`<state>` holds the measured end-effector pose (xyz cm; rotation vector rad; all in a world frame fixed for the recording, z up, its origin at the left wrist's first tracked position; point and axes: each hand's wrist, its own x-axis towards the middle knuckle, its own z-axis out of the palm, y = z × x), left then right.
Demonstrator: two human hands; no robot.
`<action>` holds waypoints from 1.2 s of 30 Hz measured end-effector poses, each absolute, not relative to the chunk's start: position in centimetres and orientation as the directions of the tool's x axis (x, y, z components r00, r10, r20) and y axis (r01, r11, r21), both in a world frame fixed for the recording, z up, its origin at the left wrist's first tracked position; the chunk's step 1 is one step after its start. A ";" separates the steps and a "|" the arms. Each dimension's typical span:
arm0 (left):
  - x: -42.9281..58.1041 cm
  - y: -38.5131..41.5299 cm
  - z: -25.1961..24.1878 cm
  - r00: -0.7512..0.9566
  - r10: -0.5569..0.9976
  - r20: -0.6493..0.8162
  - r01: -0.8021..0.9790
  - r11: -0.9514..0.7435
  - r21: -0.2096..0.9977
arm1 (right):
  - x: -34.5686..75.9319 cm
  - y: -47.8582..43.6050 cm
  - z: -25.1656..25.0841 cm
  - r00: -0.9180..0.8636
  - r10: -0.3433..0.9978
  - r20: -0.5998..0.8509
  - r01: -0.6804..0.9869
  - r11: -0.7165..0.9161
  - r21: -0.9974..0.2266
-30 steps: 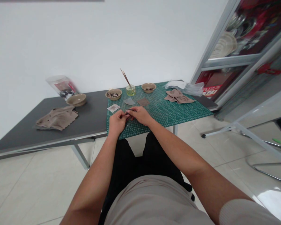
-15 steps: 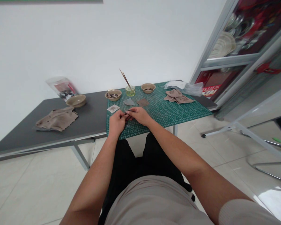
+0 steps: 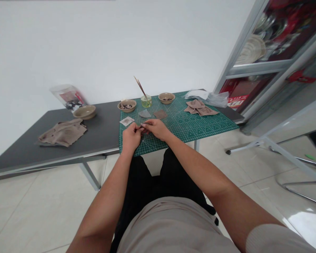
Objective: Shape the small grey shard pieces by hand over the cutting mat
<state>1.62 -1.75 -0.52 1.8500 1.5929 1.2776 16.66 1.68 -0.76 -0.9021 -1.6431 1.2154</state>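
Observation:
My left hand [image 3: 131, 137] and my right hand [image 3: 157, 129] meet over the near left part of the green cutting mat [image 3: 200, 124]. Both are closed in a pinch on one small dark piece [image 3: 143, 126] held between the fingertips; I cannot make out what it is. Just beyond the hands lie a grey scrap [image 3: 145, 114], a brown scrap [image 3: 160, 114] and a small white packet [image 3: 127, 121]. A little glass jar [image 3: 146, 101] with thin sticks stands behind them, between two tan bowls [image 3: 127, 105] [image 3: 166, 98].
The mat lies on a dark grey table [image 3: 28, 147]. A crumpled beige cloth [image 3: 61, 132], another tan bowl [image 3: 84, 112] and a clear bag [image 3: 67, 96] sit at its left. A beige cloth [image 3: 200, 107] and plastic wrap [image 3: 208, 96] lie at the far right. A metal shelf frame [image 3: 265, 66] stands right.

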 end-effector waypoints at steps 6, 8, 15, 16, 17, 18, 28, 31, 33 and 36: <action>1.6 -2.1 -0.5 -0.004 0.901 0.433 0.651 -0.326 0.685 | 16.7 1.6 -0.8 -0.297 0.922 0.249 0.127 0.297 -0.946; 1.7 -2.2 -0.5 -0.009 0.886 0.463 0.676 -0.335 0.656 | 16.6 1.6 -0.9 -0.293 0.921 0.255 0.125 0.301 -0.945; 1.5 -1.9 -0.3 -0.059 0.891 0.450 0.632 -0.316 0.708 | 16.6 1.6 -0.8 -0.337 0.908 0.251 0.035 0.278 -0.960; 1.5 -1.9 -0.3 -0.047 0.892 0.450 0.636 -0.321 0.702 | 16.6 1.6 -0.8 -0.330 0.911 0.248 0.054 0.281 -0.958; 1.5 -1.9 -0.3 -0.031 0.891 0.453 0.645 -0.329 0.690 | 16.6 1.6 -0.7 -0.320 0.914 0.249 0.082 0.288 -0.954; 1.6 -1.9 -0.3 -0.014 0.889 0.458 0.655 -0.338 0.676 | 16.6 1.6 -0.7 -0.310 0.916 0.252 0.115 0.300 -0.947; 1.8 -1.9 -0.1 -0.060 0.894 0.444 0.637 -0.308 0.707 | 16.5 1.5 -0.6 -0.318 0.915 0.249 0.092 0.291 -0.952; 1.6 -1.7 -0.1 -0.065 0.905 0.421 0.622 -0.294 0.726 | 16.5 1.5 -0.5 -0.325 0.915 0.241 0.056 0.272 -0.961; 1.6 -1.8 -0.2 -0.032 0.903 0.429 0.637 -0.312 0.704 | 16.5 1.5 -0.5 -0.308 0.921 0.241 0.074 0.275 -0.958; 1.8 -2.0 -0.3 0.023 0.886 0.462 0.661 -0.360 0.658 | 16.6 1.4 -0.6 -0.280 0.926 0.252 0.114 0.293 -0.949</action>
